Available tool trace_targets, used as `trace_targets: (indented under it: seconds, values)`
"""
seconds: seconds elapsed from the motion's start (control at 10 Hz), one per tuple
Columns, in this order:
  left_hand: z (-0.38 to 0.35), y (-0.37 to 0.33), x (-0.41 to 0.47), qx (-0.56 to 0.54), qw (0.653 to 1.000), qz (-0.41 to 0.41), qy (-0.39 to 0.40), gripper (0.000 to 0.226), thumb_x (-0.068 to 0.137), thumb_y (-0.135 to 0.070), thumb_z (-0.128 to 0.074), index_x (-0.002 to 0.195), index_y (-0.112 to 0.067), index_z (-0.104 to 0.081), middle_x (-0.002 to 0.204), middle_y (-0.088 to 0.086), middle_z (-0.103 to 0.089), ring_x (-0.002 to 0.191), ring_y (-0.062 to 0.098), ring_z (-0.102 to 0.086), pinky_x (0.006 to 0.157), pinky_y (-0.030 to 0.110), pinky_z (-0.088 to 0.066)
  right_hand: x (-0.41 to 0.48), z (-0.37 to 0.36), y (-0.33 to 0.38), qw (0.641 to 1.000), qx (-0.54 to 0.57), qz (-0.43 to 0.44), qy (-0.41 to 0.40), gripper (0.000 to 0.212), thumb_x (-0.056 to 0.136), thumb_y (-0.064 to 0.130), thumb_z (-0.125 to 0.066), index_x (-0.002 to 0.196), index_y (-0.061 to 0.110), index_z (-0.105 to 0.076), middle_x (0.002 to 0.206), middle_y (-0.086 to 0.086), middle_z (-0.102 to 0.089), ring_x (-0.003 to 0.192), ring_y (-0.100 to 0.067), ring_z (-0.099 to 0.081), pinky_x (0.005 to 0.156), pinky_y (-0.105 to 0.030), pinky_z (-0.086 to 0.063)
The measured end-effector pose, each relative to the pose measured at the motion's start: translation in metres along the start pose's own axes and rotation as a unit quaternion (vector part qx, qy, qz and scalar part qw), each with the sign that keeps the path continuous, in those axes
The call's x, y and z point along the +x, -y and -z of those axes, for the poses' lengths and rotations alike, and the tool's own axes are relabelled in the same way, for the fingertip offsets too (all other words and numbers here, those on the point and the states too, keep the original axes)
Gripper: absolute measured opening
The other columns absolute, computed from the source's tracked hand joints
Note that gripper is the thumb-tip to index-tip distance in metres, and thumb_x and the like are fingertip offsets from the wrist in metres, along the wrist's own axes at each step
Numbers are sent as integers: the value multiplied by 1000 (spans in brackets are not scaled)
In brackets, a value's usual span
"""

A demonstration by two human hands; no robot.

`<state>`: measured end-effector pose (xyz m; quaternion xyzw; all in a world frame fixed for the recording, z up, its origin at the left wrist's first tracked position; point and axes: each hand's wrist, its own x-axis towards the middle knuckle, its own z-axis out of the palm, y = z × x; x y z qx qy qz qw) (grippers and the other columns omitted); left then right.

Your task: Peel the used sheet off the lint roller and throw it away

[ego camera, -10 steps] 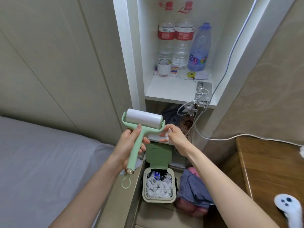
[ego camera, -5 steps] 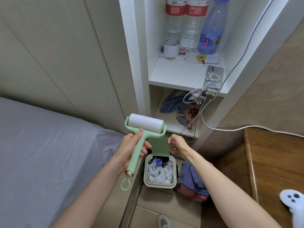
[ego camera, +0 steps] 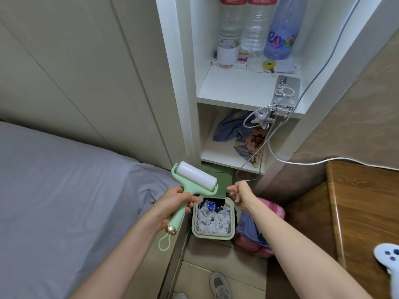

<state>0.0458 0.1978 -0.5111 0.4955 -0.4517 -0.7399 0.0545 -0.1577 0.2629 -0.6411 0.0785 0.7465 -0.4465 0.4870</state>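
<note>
My left hand (ego camera: 172,203) grips the mint-green handle of the lint roller (ego camera: 195,179), whose white roll tilts up and to the left. Just right of it, my right hand (ego camera: 240,194) hovers over the back edge of the small beige trash bin (ego camera: 212,235), fingers apart and nothing visible in them. The bin stands on the floor with its green lid (ego camera: 213,175) raised. Crumpled white sheets (ego camera: 212,220) fill the bin. I cannot single out the peeled sheet among them.
A grey bed (ego camera: 64,190) fills the left. A white shelf unit (ego camera: 248,93) with bottles, a hanging star charm and a white cable stands behind the bin. A wooden table (ego camera: 367,201) with a white controller (ego camera: 388,260) is at right; clothes and a shoe lie on the floor.
My right hand held a crumpled white sheet beside the roller, moved down over the bin as a fist, and now has its fingers spread and empty. The view tilted downward.
</note>
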Motion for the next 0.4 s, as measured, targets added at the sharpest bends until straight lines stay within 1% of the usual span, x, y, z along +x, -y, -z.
trace_targets:
  seconds: [0.1, 0.2, 0.3, 0.4]
  values:
    - [6, 8, 2, -5, 1000, 2, 10, 10, 85, 12, -50, 89, 5, -55, 73, 14, -58, 46, 8, -59, 46, 16, -50, 3, 6, -14, 999, -21, -38, 12, 50, 79, -14, -24, 115, -5, -57, 69, -11, -44, 51, -15, -29, 56, -27, -44]
    - [10, 15, 3, 6, 1000, -4, 3, 7, 86, 7, -54, 92, 4, -57, 74, 13, -60, 47, 8, -62, 47, 17, -53, 4, 8, -22, 998, 0, -54, 45, 39, 93, -4, -41, 131, -5, -45, 115, -18, -54, 95, -30, -53, 103, -54, -35]
    - [12, 20, 3, 14, 1000, -14, -18, 7, 87, 6, -55, 92, 2, -57, 77, 13, -61, 45, 7, -62, 46, 17, -52, 7, 10, -27, 992, 54, -71, 87, 60, 86, 16, -64, 139, 4, -38, 153, -16, -25, 139, -40, -24, 108, -65, -19]
    - [14, 23, 4, 16, 999, -16, -33, 6, 86, 5, -55, 91, 1, -56, 78, 13, -61, 45, 7, -62, 45, 18, -52, 14, 11, -31, 989, 84, -59, 105, 71, 84, 22, -65, 144, 10, -29, 157, -15, -16, 142, -39, -18, 107, -69, -18]
